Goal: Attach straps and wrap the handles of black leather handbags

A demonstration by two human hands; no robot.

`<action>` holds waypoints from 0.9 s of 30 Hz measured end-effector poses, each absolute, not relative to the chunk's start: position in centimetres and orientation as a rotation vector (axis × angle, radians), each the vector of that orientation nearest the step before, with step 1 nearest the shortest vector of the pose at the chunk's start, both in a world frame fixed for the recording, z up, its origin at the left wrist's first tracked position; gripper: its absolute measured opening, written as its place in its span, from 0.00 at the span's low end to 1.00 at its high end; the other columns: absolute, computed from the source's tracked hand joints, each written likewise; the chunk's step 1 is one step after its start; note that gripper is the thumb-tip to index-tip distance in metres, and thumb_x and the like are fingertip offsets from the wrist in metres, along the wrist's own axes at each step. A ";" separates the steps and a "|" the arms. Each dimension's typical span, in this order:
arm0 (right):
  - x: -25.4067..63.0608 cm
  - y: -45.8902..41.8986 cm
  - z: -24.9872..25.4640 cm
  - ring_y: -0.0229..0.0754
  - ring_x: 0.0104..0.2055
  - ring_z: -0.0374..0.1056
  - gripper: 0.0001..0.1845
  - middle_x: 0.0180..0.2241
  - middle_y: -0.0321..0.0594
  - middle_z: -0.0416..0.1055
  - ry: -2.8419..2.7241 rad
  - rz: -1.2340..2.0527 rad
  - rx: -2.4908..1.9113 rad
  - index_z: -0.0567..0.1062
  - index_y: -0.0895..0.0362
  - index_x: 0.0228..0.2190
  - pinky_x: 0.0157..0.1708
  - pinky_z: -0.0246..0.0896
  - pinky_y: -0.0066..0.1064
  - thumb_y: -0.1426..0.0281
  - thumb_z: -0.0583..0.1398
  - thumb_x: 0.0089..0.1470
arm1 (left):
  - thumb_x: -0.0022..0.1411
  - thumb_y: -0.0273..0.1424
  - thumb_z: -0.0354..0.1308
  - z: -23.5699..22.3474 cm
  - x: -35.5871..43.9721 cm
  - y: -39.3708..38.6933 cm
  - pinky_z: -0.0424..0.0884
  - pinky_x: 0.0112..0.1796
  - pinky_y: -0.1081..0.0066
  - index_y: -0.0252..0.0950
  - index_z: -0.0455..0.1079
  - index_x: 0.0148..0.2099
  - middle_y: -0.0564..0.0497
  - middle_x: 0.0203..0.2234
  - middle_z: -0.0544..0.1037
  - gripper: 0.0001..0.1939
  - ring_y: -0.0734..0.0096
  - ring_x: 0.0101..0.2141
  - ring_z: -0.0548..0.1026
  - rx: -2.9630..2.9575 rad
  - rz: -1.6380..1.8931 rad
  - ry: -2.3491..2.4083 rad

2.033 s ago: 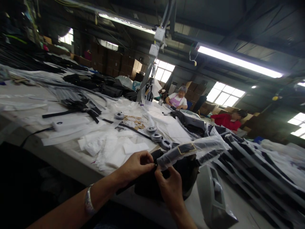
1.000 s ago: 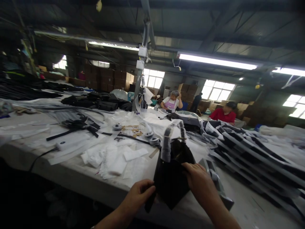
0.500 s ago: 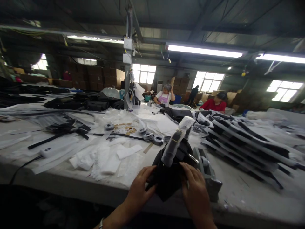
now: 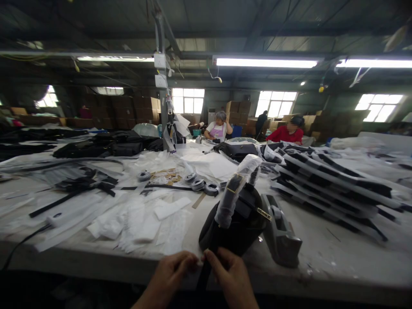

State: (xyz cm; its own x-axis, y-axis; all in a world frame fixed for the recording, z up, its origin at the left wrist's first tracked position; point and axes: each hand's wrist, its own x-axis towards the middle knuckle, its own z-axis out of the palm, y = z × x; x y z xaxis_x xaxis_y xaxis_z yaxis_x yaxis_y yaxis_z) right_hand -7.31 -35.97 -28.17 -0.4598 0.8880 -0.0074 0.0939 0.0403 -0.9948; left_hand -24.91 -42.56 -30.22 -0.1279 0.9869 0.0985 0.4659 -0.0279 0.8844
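Observation:
A black handbag (image 4: 236, 223) stands on the near edge of the grey worktable (image 4: 322, 257), its handle (image 4: 236, 186) wrapped in clear plastic and sticking up. My left hand (image 4: 172, 272) and my right hand (image 4: 230, 274) meet just below the bag at the table's edge. Both pinch a black strap (image 4: 203, 274) that hangs from the bag, fingertips almost touching.
A grey tape dispenser (image 4: 281, 234) stands right of the bag. White paper sheets (image 4: 141, 219) lie to the left, tape rolls (image 4: 199, 185) behind, wrapped black straps (image 4: 328, 184) stacked at right. Two people (image 4: 285, 133) sit at the far end.
The bag was turned upright and set down on the table. Both hands slid from its sides down to the strap at the table edge. The view has levelled and shifted right.

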 end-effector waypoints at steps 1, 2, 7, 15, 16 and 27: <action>-7.4 -36.0 -28.2 0.34 0.19 0.59 0.27 0.18 0.36 0.69 -1.625 1.486 -1.010 0.79 0.61 0.25 0.19 0.51 0.24 0.47 0.61 0.50 | 0.67 0.45 0.46 -29.9 -26.2 -41.8 0.71 0.36 0.71 0.37 0.76 0.42 0.48 0.33 0.81 0.21 0.63 0.35 0.78 1.528 1.114 1.817; -7.4 -36.0 -28.3 0.34 0.19 0.58 0.27 0.19 0.36 0.69 -1.604 1.486 -1.005 0.79 0.61 0.25 0.19 0.51 0.24 0.47 0.61 0.49 | 0.66 0.45 0.48 -29.6 -27.5 -40.9 0.71 0.38 0.71 0.37 0.74 0.44 0.48 0.38 0.81 0.20 0.63 0.39 0.77 1.528 1.111 2.000; -7.7 -36.4 -28.7 0.34 0.17 0.58 0.28 0.17 0.35 0.68 -1.535 1.469 -0.984 0.78 0.60 0.23 0.18 0.51 0.24 0.46 0.62 0.48 | 0.58 0.42 0.57 -29.7 -31.3 -36.0 0.66 0.48 0.63 0.34 0.73 0.47 0.42 0.43 0.78 0.20 0.56 0.44 0.75 1.593 1.002 2.313; -7.8 -36.6 -28.8 0.35 0.18 0.59 0.27 0.21 0.38 0.73 -1.467 1.525 -0.908 0.80 0.60 0.25 0.19 0.52 0.25 0.46 0.62 0.47 | 0.54 0.39 0.60 -29.6 -32.6 -33.5 0.67 0.38 0.67 0.35 0.76 0.32 0.49 0.27 0.79 0.11 0.60 0.33 0.76 1.524 0.937 2.222; -7.7 -36.5 -28.8 0.35 0.18 0.59 0.27 0.20 0.38 0.72 -1.479 1.522 -0.904 0.80 0.60 0.25 0.19 0.52 0.25 0.46 0.63 0.47 | 0.54 0.40 0.60 -29.2 -32.7 -33.6 0.68 0.38 0.67 0.35 0.76 0.31 0.49 0.27 0.79 0.12 0.60 0.33 0.76 1.519 0.962 2.176; -8.7 -37.1 -28.6 0.50 0.38 0.72 0.23 0.39 0.47 0.79 -1.334 1.547 -0.796 0.84 0.57 0.30 0.28 0.63 0.29 0.49 0.66 0.44 | 0.50 0.48 0.66 -26.6 -27.0 -41.8 0.68 0.25 0.74 0.33 0.71 0.35 0.50 0.25 0.79 0.22 0.68 0.26 0.75 1.085 1.204 1.600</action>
State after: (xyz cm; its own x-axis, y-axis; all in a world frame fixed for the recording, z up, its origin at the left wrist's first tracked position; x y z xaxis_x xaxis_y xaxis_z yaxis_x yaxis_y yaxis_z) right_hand -8.69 -37.12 -28.62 -0.3736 0.9233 0.0888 -0.2240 0.0032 -0.9746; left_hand -26.97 -41.82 -26.57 -0.2750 0.9541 -0.1188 0.1496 0.1646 0.9750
